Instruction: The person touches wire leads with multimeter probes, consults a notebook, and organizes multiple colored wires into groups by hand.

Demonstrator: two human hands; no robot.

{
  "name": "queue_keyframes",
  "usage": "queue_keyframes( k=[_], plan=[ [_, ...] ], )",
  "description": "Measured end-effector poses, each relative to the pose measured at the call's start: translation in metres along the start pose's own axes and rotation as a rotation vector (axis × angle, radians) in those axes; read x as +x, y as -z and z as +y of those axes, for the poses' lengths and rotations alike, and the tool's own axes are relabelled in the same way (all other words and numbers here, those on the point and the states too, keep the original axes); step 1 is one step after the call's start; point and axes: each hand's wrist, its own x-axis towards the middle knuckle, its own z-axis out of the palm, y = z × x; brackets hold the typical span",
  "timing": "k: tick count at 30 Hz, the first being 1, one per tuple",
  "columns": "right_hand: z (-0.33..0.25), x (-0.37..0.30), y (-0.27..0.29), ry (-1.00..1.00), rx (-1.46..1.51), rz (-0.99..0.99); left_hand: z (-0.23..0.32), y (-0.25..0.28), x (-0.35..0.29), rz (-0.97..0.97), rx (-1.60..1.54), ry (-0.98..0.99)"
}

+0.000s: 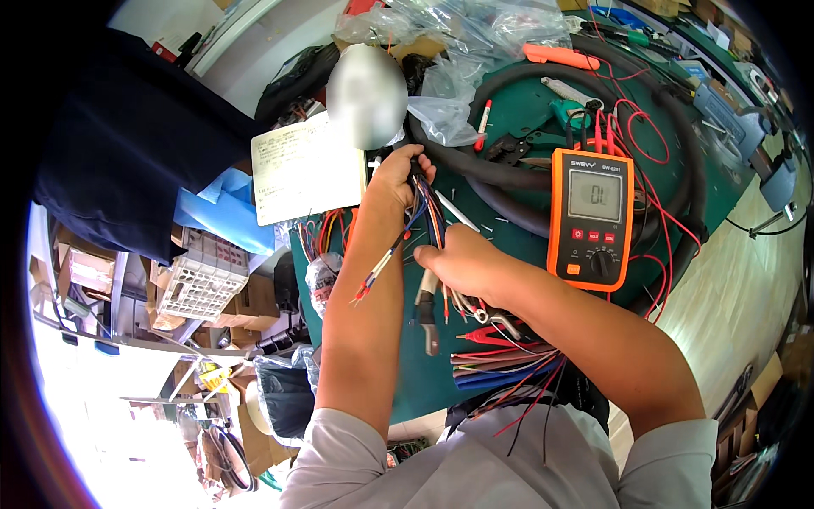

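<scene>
room to pass: bare strip of surface [417,382] between left forearm [360,314] and multicolour wire bundle [493,366]. grip-handled tool [429,318] blocks its upper part. loose wires [435,219] fill gap between left hand [398,174] and right hand [458,261]. right side tight: orange meter [591,220], red leads [610,136], thick black cable [506,176]. notebook [297,174] hems left.
</scene>
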Motion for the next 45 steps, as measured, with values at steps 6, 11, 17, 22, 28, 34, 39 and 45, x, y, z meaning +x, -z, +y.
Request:
queue_keyframes(
  k=[6, 11, 17, 22, 28, 34, 39, 45],
  plan=[
    [0.006, 0.001, -0.003, 0.062, -0.248, 0.129, 0.001, -0.008, 0.007, 0.015, 0.025, 0.012],
    [0.015, 0.003, -0.006, 0.123, -0.268, 0.176, 0.004, -0.008, 0.012, 0.064, -0.025, 0.058],
    [0.014, 0.007, -0.007, 0.13, -0.227, 0.137, 0.004, 0.003, 0.028, 0.024, -0.131, 0.098],
    [0.006, 0.008, 0.004, 0.089, -0.202, 0.035, -0.011, -0.001, 0.013, 0.046, -0.136, -0.029],
    [0.006, 0.002, 0.007, 0.074, -0.271, 0.06, -0.014, -0.014, -0.009, 0.037, -0.125, -0.005],
    [0.011, -0.002, -0.001, 0.103, -0.334, 0.131, -0.011, -0.012, 0.0, 0.142, -0.04, 0.003],
    [0.023, 0.005, -0.01, 0.097, -0.323, 0.153, -0.008, -0.011, 0.007, 0.117, 0.039, 0.052],
    [0.021, 0.004, -0.008, 0.092, -0.281, 0.149, -0.011, -0.016, 0.006, 0.177, -0.007, 0.016]
  ],
)
